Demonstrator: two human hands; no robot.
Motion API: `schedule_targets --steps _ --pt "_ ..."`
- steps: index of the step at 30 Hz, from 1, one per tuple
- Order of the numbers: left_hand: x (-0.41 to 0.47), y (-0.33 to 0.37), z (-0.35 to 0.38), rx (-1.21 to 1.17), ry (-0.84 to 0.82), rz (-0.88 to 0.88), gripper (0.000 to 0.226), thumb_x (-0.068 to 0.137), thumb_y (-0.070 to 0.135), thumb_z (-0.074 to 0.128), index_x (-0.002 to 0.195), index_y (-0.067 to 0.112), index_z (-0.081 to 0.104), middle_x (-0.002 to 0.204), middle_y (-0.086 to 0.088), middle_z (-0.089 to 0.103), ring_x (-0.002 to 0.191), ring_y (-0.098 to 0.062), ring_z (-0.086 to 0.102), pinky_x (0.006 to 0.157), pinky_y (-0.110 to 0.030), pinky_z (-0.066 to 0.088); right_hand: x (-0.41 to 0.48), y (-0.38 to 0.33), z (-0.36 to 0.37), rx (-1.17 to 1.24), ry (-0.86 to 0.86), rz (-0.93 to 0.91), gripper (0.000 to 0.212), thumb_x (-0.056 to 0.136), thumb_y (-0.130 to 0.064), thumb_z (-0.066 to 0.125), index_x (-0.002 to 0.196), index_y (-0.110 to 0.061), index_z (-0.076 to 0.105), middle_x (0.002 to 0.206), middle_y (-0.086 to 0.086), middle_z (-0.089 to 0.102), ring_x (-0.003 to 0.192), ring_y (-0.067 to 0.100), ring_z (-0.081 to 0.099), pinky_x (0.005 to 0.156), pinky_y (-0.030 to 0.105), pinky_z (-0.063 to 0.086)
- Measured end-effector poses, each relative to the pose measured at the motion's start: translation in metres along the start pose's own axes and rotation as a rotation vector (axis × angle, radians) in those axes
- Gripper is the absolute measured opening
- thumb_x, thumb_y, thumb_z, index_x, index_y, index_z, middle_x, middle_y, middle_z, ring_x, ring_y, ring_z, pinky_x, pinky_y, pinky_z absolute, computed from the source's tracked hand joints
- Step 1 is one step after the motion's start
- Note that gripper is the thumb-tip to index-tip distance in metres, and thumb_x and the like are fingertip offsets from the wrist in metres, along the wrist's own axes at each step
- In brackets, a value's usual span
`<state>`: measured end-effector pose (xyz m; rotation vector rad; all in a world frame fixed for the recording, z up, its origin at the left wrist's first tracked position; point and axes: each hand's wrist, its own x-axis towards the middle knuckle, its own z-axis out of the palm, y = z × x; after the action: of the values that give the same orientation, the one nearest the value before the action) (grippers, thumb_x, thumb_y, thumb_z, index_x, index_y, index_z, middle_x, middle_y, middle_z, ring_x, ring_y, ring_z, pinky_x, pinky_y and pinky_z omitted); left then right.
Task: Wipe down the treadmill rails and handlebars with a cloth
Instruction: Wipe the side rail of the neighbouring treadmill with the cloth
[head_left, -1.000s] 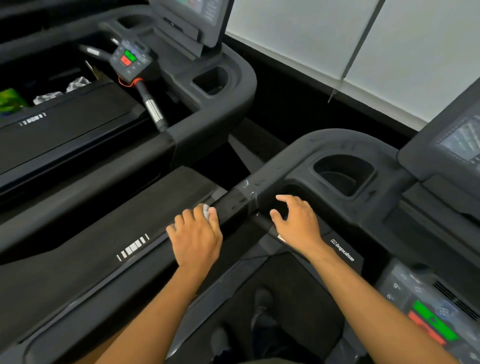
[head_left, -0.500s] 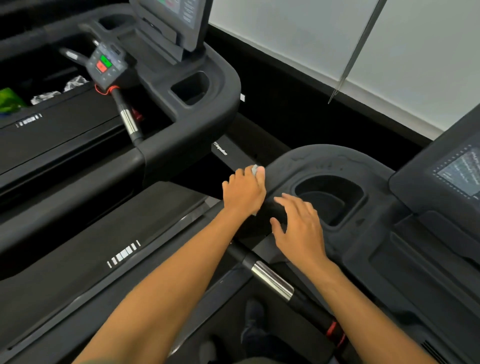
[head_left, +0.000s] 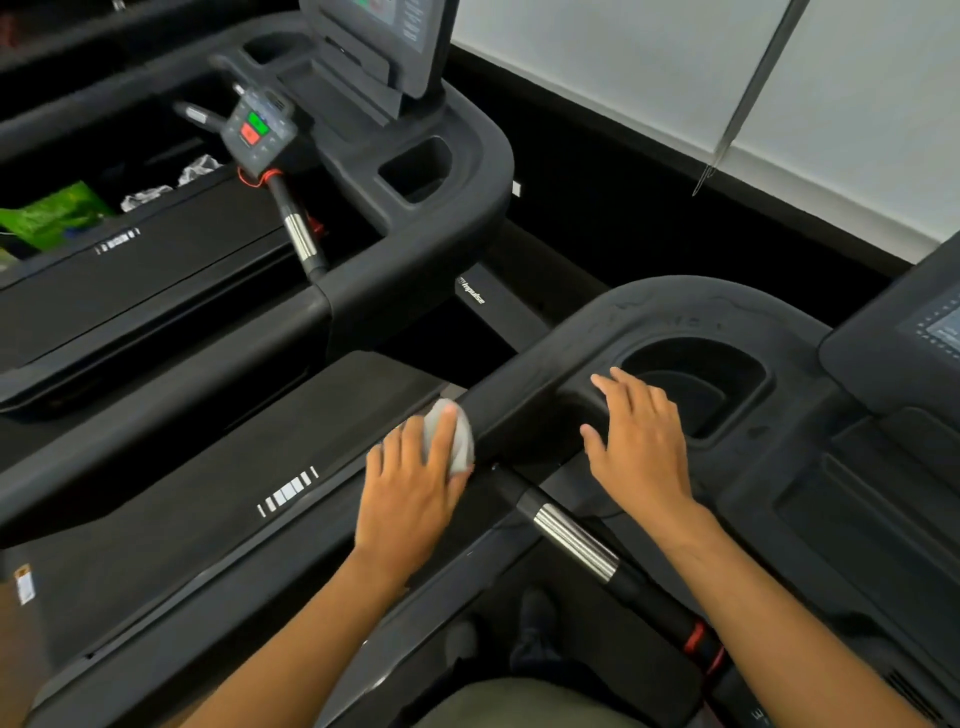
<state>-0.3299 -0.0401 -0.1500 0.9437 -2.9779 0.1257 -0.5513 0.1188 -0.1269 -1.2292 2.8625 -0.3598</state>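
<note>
My left hand presses a small grey cloth against the near treadmill's black left rail, where the rail meets the console surround. My right hand lies flat with fingers spread on the console surround, just left of the cup holder. A black handlebar with a chrome sensor sleeve runs from under the rail toward the lower right, between my two forearms.
A second treadmill stands at the left with its own rail, chrome-sleeved handlebar, and a control pad with green and red buttons. A green packet and crumpled paper lie behind it. My shoes are below.
My left hand with the cloth went forward up the rail to the console corner, then slid back down along it toward me. My right hand stayed on the console surround.
</note>
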Motion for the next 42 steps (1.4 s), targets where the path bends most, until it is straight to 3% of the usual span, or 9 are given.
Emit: schedule_targets --steps 4,9,14,21,25,30,35,39,42 --pt "-0.066 -0.049 0.002 0.028 -0.023 0.002 0.072 0.104 0.044 0.039 0.166 0.011 0.021 0.145 -0.025 0.045 0.127 -0.043 0.050 0.101 -0.055 0.045 -0.003 -0.006 -0.004 -0.012 0.028 0.043 0.066 0.086 -0.035 0.073 0.144 -0.014 0.049 0.149 0.010 0.049 0.130 0.027 0.049 0.106 0.042 0.044" --pt "-0.084 -0.065 0.007 -0.004 0.013 -0.033 0.074 0.098 0.044 0.040 0.163 0.010 0.030 0.145 -0.028 0.046 0.123 -0.048 0.052 0.099 -0.061 0.043 0.004 0.003 -0.013 -0.039 0.009 0.239 0.079 0.086 -0.045 0.073 0.149 -0.009 0.041 0.144 0.012 0.053 0.129 0.031 0.049 0.107 0.044 0.041" --pt "-0.037 -0.032 0.011 -0.017 -0.008 -0.028 0.073 0.101 0.043 0.041 0.161 0.003 0.031 0.134 -0.032 0.050 0.108 -0.048 0.056 0.087 -0.059 0.046 0.012 0.015 -0.019 -0.059 -0.137 0.292 0.079 0.090 -0.062 0.060 0.148 -0.012 0.043 0.140 0.009 0.055 0.128 0.028 0.048 0.108 0.040 0.038" --pt "0.064 0.046 0.001 -0.018 0.005 0.102 0.074 0.105 0.045 0.046 0.162 0.004 0.022 0.133 -0.027 0.048 0.102 -0.040 0.056 0.083 -0.051 0.047 0.013 0.017 -0.019 0.017 -0.155 0.294 0.070 0.092 -0.057 0.061 0.144 -0.012 0.048 0.138 0.008 0.056 0.127 0.027 0.049 0.105 0.038 0.044" --pt "0.137 0.108 -0.014 -0.112 -0.129 0.079 0.073 0.106 0.053 0.034 0.160 0.004 0.027 0.123 -0.022 0.057 0.096 -0.036 0.060 0.078 -0.046 0.049 0.015 0.018 -0.018 0.002 -0.159 0.287 0.070 0.092 -0.057 0.061 0.144 -0.012 0.049 0.137 0.008 0.056 0.126 0.026 0.049 0.103 0.037 0.045" --pt "0.212 0.130 -0.029 -0.418 -0.213 0.017 0.066 0.109 0.049 0.029 0.160 0.007 0.025 0.146 -0.021 0.050 0.124 -0.041 0.057 0.100 -0.055 0.045 0.016 0.024 -0.017 -0.001 -0.166 0.269 0.071 0.092 -0.058 0.060 0.144 -0.012 0.048 0.137 0.007 0.056 0.126 0.026 0.049 0.102 0.036 0.045" --pt "0.225 0.113 -0.018 -0.347 -0.283 0.035 0.070 0.100 0.053 0.015 0.152 0.011 0.036 0.157 -0.016 0.042 0.127 -0.041 0.052 0.098 -0.059 0.042 0.018 0.026 -0.016 -0.016 -0.173 0.241 0.069 0.092 -0.057 0.060 0.142 -0.010 0.051 0.133 0.009 0.058 0.122 0.027 0.051 0.099 0.036 0.047" --pt "0.169 0.092 -0.003 -0.126 -0.159 0.140 0.078 0.104 0.051 -0.005 0.146 0.009 0.046 0.140 -0.019 0.057 0.097 -0.033 0.062 0.070 -0.046 0.047 0.018 0.026 -0.019 -0.033 -0.172 0.238 0.069 0.091 -0.056 0.061 0.140 -0.008 0.053 0.131 0.010 0.059 0.120 0.027 0.053 0.097 0.036 0.048" --pt "0.122 0.073 -0.012 -0.158 -0.028 0.097 0.065 0.109 0.051 0.025 0.155 0.009 0.040 0.117 -0.014 0.064 0.092 -0.029 0.064 0.076 -0.044 0.054 0.019 0.025 -0.019 -0.033 -0.188 0.239 0.069 0.092 -0.056 0.061 0.140 -0.008 0.052 0.132 0.011 0.059 0.122 0.028 0.052 0.098 0.037 0.048"
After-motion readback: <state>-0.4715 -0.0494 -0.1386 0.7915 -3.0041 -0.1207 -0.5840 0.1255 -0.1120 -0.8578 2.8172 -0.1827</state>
